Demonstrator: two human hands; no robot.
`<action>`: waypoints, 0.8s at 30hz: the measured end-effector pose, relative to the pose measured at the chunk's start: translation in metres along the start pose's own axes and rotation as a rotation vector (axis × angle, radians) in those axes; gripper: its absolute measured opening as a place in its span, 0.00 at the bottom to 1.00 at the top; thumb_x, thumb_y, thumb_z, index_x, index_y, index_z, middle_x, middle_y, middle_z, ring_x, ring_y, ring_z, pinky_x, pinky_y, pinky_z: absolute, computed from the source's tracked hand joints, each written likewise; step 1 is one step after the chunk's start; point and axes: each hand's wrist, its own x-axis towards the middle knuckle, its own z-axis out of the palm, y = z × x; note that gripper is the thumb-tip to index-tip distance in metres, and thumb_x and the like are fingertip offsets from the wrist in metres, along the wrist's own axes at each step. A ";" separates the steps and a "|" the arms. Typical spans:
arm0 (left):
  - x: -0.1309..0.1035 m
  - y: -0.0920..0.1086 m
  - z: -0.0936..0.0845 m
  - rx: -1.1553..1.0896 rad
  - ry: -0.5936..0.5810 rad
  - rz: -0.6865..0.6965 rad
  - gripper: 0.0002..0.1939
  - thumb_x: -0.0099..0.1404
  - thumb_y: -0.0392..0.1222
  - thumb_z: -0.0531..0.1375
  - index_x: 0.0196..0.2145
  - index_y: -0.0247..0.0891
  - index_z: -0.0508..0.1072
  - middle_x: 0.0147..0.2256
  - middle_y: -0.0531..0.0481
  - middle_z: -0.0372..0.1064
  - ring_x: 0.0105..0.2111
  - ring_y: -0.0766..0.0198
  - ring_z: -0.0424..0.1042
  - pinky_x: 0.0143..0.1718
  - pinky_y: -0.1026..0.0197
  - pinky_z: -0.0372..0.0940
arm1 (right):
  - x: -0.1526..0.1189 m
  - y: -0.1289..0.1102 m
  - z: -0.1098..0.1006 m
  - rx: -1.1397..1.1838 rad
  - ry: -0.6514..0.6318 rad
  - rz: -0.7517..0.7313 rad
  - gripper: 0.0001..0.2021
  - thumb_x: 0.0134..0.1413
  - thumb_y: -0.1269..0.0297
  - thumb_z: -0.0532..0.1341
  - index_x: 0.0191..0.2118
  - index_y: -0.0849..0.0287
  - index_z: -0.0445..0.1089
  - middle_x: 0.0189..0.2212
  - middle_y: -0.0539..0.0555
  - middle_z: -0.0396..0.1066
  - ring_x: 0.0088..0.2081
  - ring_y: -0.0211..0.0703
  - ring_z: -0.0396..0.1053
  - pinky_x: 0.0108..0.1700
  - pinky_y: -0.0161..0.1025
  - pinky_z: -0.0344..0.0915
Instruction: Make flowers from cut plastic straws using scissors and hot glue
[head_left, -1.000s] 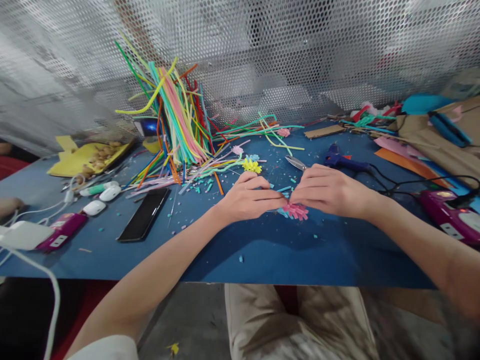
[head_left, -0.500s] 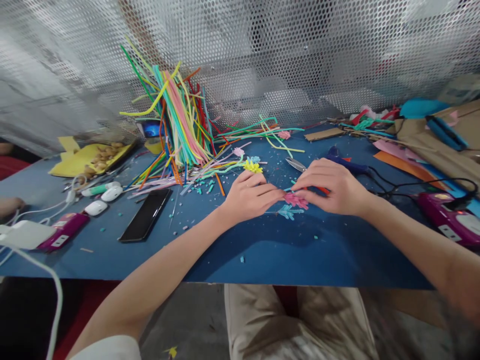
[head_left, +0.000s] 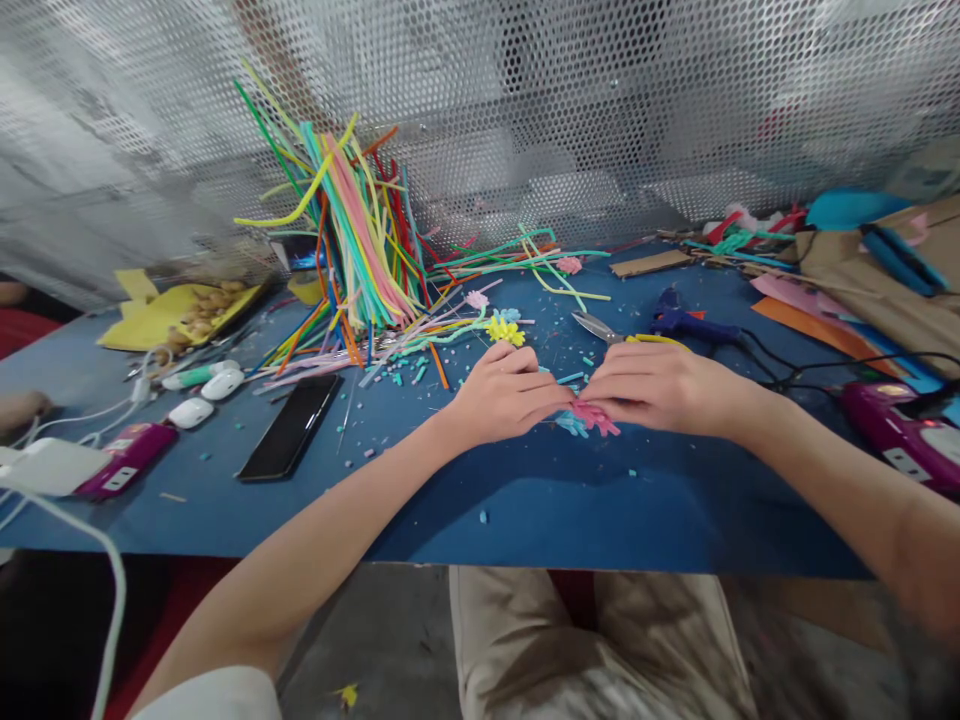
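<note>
Pinching the spiky pink pipe-cleaner flower (head_left: 598,417) between them, the left hand (head_left: 511,393) and right hand (head_left: 651,388) nearly meet above the blue tabletop (head_left: 480,490), each grip closed narrowly on it. Just beside that flower, on its left, lies a light-blue fuzzy piece (head_left: 572,424). Beyond the flower are metal scissors with a yellow handle (head_left: 596,326); farther left of it, a yellow fuzzy flower (head_left: 505,330) and a black smartphone (head_left: 289,428).

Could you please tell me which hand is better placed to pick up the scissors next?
Right, I'd judge: the scissors lie just beyond the right hand, their yellow handle by its knuckles, while the left hand is farther off. Both hands are at the pink pipe-cleaner piece, though.
</note>
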 end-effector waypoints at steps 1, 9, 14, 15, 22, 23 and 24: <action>0.000 0.000 0.000 -0.005 -0.004 0.003 0.10 0.72 0.49 0.57 0.42 0.49 0.78 0.34 0.55 0.78 0.34 0.64 0.65 0.39 0.56 0.53 | 0.000 -0.001 0.000 0.002 0.003 0.004 0.08 0.65 0.67 0.59 0.44 0.59 0.76 0.38 0.53 0.79 0.37 0.40 0.72 0.43 0.40 0.70; 0.003 0.003 -0.005 0.019 0.021 0.011 0.07 0.72 0.45 0.58 0.40 0.47 0.77 0.30 0.57 0.76 0.32 0.64 0.63 0.37 0.56 0.52 | 0.000 -0.005 0.006 -0.026 0.048 0.127 0.06 0.62 0.64 0.62 0.38 0.57 0.77 0.31 0.50 0.78 0.32 0.39 0.70 0.41 0.40 0.67; 0.003 0.002 -0.007 0.050 0.053 -0.006 0.08 0.72 0.45 0.58 0.40 0.47 0.77 0.29 0.56 0.76 0.32 0.65 0.63 0.37 0.56 0.52 | 0.003 -0.009 0.008 -0.024 0.147 0.164 0.05 0.61 0.65 0.63 0.37 0.57 0.77 0.29 0.50 0.77 0.32 0.39 0.71 0.41 0.40 0.66; 0.003 0.001 -0.007 0.047 0.061 -0.006 0.08 0.72 0.45 0.58 0.41 0.48 0.77 0.30 0.56 0.76 0.32 0.65 0.63 0.37 0.56 0.52 | 0.003 -0.009 0.008 -0.018 0.155 0.173 0.05 0.62 0.65 0.63 0.37 0.56 0.77 0.30 0.50 0.78 0.33 0.39 0.71 0.42 0.40 0.66; 0.000 0.002 0.000 0.002 -0.022 -0.002 0.09 0.73 0.45 0.56 0.44 0.49 0.77 0.32 0.57 0.78 0.33 0.65 0.64 0.39 0.56 0.53 | -0.001 0.004 0.006 0.060 0.003 0.111 0.09 0.65 0.65 0.58 0.41 0.57 0.77 0.35 0.52 0.79 0.37 0.43 0.71 0.44 0.42 0.67; 0.000 0.002 0.001 0.003 -0.035 -0.023 0.10 0.73 0.46 0.56 0.45 0.49 0.77 0.33 0.56 0.78 0.33 0.65 0.65 0.39 0.56 0.53 | -0.002 0.006 0.007 0.057 0.003 0.122 0.09 0.65 0.65 0.58 0.41 0.57 0.77 0.35 0.52 0.79 0.37 0.42 0.72 0.44 0.43 0.67; -0.001 0.003 0.003 0.003 -0.049 -0.048 0.11 0.73 0.47 0.56 0.45 0.49 0.78 0.34 0.55 0.78 0.34 0.64 0.65 0.40 0.56 0.53 | -0.003 0.007 0.007 0.050 0.001 0.140 0.09 0.65 0.65 0.58 0.41 0.56 0.77 0.35 0.52 0.79 0.37 0.42 0.72 0.44 0.43 0.66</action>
